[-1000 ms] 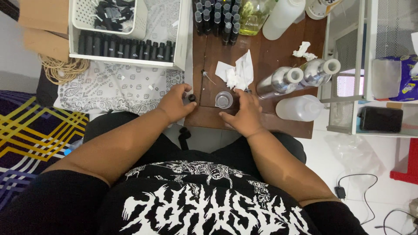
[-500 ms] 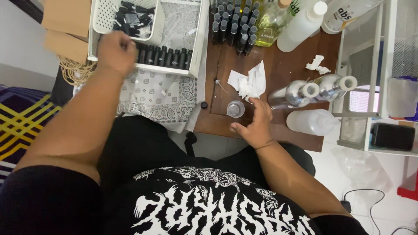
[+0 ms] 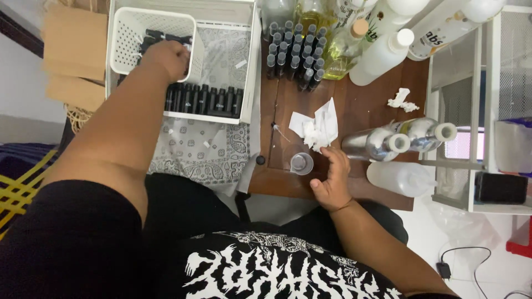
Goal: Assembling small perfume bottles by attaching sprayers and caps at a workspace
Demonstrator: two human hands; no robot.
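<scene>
While the left hand (image 3: 166, 58) dips into the white basket (image 3: 127, 41) (grip hidden), the right hand (image 3: 332, 182) rests open.

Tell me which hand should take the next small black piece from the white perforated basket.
Left, probably: the left hand is already inside the white perforated basket among the black pieces, while the right hand rests on the wooden table.

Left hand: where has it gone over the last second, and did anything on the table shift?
The left hand left the small clear cup at the wooden table's near edge and reached up and left into the white basket of small dark parts; whether it grips one is hidden. The right hand stayed beside the cup, fingers open. Cup, crumpled tissue and bottles unchanged.
</scene>
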